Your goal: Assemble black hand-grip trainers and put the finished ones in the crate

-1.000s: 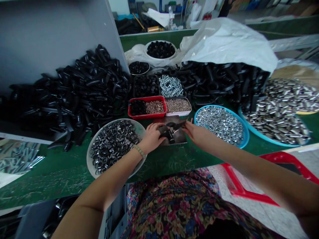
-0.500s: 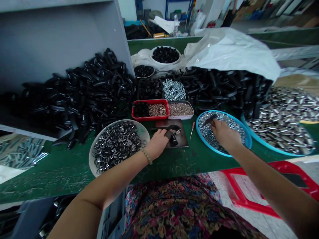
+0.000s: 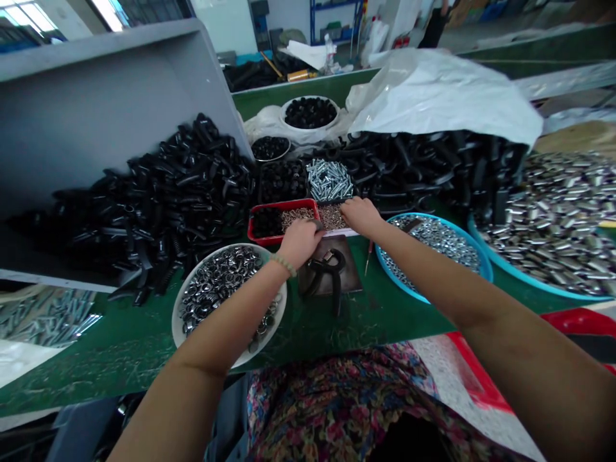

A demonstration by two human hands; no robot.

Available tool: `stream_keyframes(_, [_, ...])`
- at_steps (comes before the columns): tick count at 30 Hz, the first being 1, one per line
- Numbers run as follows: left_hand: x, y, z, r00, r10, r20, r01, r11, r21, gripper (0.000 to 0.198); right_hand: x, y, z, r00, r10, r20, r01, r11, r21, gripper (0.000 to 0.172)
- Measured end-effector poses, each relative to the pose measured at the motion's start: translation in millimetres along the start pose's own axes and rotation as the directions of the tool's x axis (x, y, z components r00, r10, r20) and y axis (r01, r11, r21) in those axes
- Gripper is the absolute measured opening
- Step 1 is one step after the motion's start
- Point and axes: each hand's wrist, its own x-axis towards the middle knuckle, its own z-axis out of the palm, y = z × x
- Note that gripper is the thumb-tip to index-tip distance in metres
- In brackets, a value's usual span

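Note:
My left hand [image 3: 301, 240] reaches over the right end of a red tray [image 3: 255, 239], fingers curled down onto the small springs [image 3: 294, 217] in it. My right hand [image 3: 360, 215] sits beside it, fingers bent into a white tray of tiny screws [image 3: 330, 218]. What either hand pinches is hidden. Just below both hands, a black handle assembly [image 3: 327, 273] lies loose on a dark metal plate [image 3: 353, 279]. A red-handled screwdriver [image 3: 368, 253] lies to the right of the plate.
A white bowl of metal rings [image 3: 179, 301] is at the left, and a blue basin of nuts [image 3: 385, 266] at the right. Further right lies a pile of metal cylinders [image 3: 553, 212]. Heaps of black handles [image 3: 168, 186] and trays of bolts [image 3: 330, 179] fill the back.
My right hand left the blue basin of nuts and moved left to the tiny-screw tray. My left hand let go of the black assembly and went up to the red tray.

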Motion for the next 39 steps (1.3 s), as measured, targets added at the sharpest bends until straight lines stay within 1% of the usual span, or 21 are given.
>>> stream_keyframes(1, [22.2, 0.9, 1.7, 0.999, 0.004, -0.04, -0.003, 1.0, 0.026, 0.028, 0.0, 0.3, 0.9, 1.0, -0.003, -0.003, 0.003, 1.0, 0.0, 0.023])
stream_keyframes(2, [43.0, 2.3, 4.7, 0.999, -0.002, -0.05, 0.005, 0.999, 0.049, 0.025, -0.3, 1.1, 1.2, 1.0, -0.004, -0.006, 0.004, 1.0, 0.0, 0.023])
stream_keyframes(4, [75.4, 5.4, 12.8, 1.0, -0.003, -0.007, 0.003, 0.997, 0.078, 0.022, -0.7, 3.3, 1.2, 1.0, -0.002, -0.011, 0.002, 1.0, 0.005, 0.024])
stream_keyframes(5, [85.7, 6.9, 17.3, 1.0, -0.001, 0.016, 0.0, 0.997, 0.08, 0.021, -0.4, 4.8, 1.3, 1.0, 0.003, -0.012, -0.003, 1.0, 0.011, 0.024])
stream_keyframes(7, [95.9, 8.7, 25.2, 1.0, 0.004, 0.027, -0.006, 0.998, 0.057, 0.022, 0.9, 8.2, 2.5, 1.0, 0.014, -0.011, -0.014, 0.999, 0.031, 0.024])
stream_keyframes(9, [97.3, 8.5, 29.8, 1.0, -0.004, -0.011, 0.004, 1.0, 0.009, 0.023, 2.7, 11.5, 4.9, 1.0, 0.019, -0.006, -0.018, 0.998, 0.06, 0.024])
stream_keyframes(11, [95.9, 7.2, 29.8, 0.998, -0.033, -0.046, 0.031, 0.998, -0.053, 0.023, 4.5, 14.0, 8.0, 1.0, 0.005, -0.001, -0.005, 0.996, 0.091, 0.023])
stream_keyframes(14, [91.5, 4.3, 20.6, 0.993, -0.103, -0.051, 0.09, 0.972, -0.215, 0.02, 6.3, 16.1, 12.0, 1.0, -0.026, 0.005, 0.025, 0.991, 0.131, 0.021])
stream_keyframes(16, [83.1, 1.5, 10.8, 0.99, -0.13, -0.05, 0.1, 0.912, -0.397, 0.017, 6.7, 17.0, 14.2, 0.999, -0.034, 0.002, 0.033, 0.988, 0.153, 0.02])
stream_keyframes(18, [67.0, -2.7, 2.0, 0.99, -0.131, -0.057, 0.074, 0.809, -0.583, 0.013, 6.6, 18.0, 16.4, 1.0, -0.027, -0.009, 0.028, 0.985, 0.172, 0.022])
stream_keyframes(20, [43.8, -7.9, -1.9, 0.991, -0.132, -0.034, 0.066, 0.684, -0.727, 0.012, 6.2, 18.7, 18.8, 1.0, -0.018, -0.017, 0.021, 0.982, 0.189, 0.023])
stream_keyframes(23, [3.1, -15.1, 4.1, 0.978, -0.192, 0.078, 0.164, 0.484, -0.86, 0.019, 5.7, 18.5, 21.7, 1.0, -0.018, -0.022, 0.022, 0.977, 0.214, 0.024])
stream_keyframes(24, [-9.9, -16.5, 8.2, 0.969, -0.214, 0.12, 0.205, 0.434, -0.877, 0.02, 5.6, 18.1, 22.2, 0.999, -0.02, -0.025, 0.025, 0.975, 0.221, 0.024])
stream_keyframes(25, [-21.8, -17.0, 12.5, 0.961, -0.23, 0.153, 0.238, 0.41, -0.881, 0.02, 5.5, 17.6, 22.5, 0.999, -0.023, -0.029, 0.029, 0.974, 0.226, 0.024])
stream_keyframes(26, [-32.2, -16.5, 16.5, 0.956, -0.241, 0.168, 0.258, 0.415, -0.872, 0.019, 5.6, 17.1, 22.6, 0.999, -0.024, -0.035, 0.032, 0.972, 0.231, 0.025])
stream_keyframes(27, [-41.0, -15.3, 19.8, 0.954, -0.249, 0.167, 0.267, 0.447, -0.854, 0.018, 5.7, 16.6, 22.6, 0.999, -0.023, -0.042, 0.033, 0.972, 0.234, 0.025])
stream_keyframes(28, [-48.1, -13.3, 22.4, 0.955, -0.253, 0.152, 0.264, 0.5, -0.825, 0.017, 5.8, 16.2, 22.7, 0.999, -0.021, -0.05, 0.032, 0.971, 0.235, 0.025])
stream_keyframes(31, [-60.2, -5.0, 25.4, 0.973, -0.217, 0.074, 0.209, 0.709, -0.673, 0.016, 6.2, 16.0, 24.1, 0.998, -0.01, -0.065, 0.025, 0.972, 0.233, 0.023])
stream_keyframes(34, [-62.9, 2.2, 26.7, 0.995, -0.096, 0.035, 0.102, 0.888, -0.448, 0.022, 5.4, 17.1, 27.7, 0.997, -0.006, -0.078, 0.023, 0.975, 0.22, 0.02])
stream_keyframes(36, [-62.9, 5.0, 29.1, 1.0, -0.029, 0.009, 0.031, 0.951, -0.308, 0.025, 4.1, 17.8, 29.8, 0.996, -0.011, -0.091, 0.029, 0.979, 0.202, 0.02])
stream_keyframes(39, [-63.8, 6.5, 34.3, 0.998, 0.051, -0.029, -0.054, 0.991, -0.126, 0.025, 2.5, 17.0, 30.3, 0.994, -0.034, -0.102, 0.05, 0.985, 0.163, 0.021])
